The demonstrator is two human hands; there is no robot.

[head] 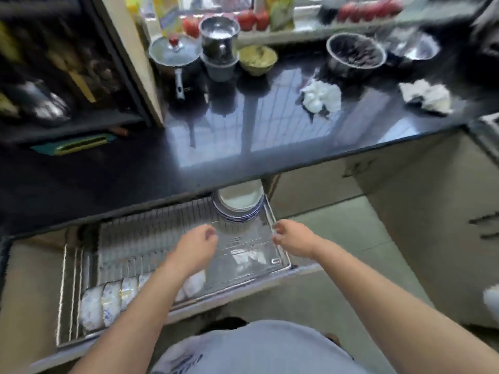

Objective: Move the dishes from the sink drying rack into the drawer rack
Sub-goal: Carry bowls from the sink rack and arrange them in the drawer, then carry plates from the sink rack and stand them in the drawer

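1. Under the black countertop (270,136): a wire drawer rack (151,238), pulled out, with a clear tray (251,255) along its right part.
2. Back right corner of the rack: a stack of plates (239,203), white inside with blue rims, partly tucked beneath the counter edge.
3. Front left of the rack: a row of patterned white dishes (108,300) standing on edge, touching one another; the left forearm crosses over the row.
4. Left hand (195,245): above the middle of the rack, fingers loosely curled, holding nothing.
5. Right hand (291,238): at the rack's right rim, fingers curled; blur hides whether they touch the wire.
6. On the countertop: a lidded saucepan (175,54), a steel canister (220,39), a green bowl (258,59), a dark colander (355,54), two crumpled white cloths (321,97).
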